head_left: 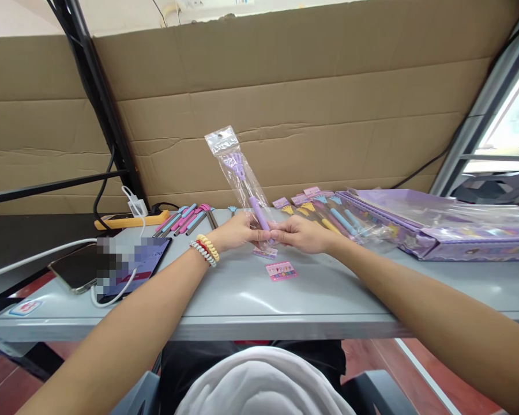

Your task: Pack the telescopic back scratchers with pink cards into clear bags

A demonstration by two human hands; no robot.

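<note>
A purple hand-shaped back scratcher (258, 212) lies inside a clear plastic bag (223, 140) with a hang hole at its top. It tilts up and to the left above the table. My left hand (237, 230) is closed on the bag's lower part, by the handle end. At the same bottom end, my right hand (303, 233) pinches the bag, its fingertips meeting those of the left. Below the hands a small pink printed card (281, 271) lies flat. Another card (265, 252) lies just behind it, partly covered by the hands.
Loose back scratchers (185, 219) lie behind my left hand. Bagged ones with cards (335, 214) lie to the right, beside a purple display box (441, 242). A phone (75, 268), a tablet (149, 259), a white cable (130, 282) and a yellow power strip (151, 219) occupy the left. Cardboard (285, 115) walls the back.
</note>
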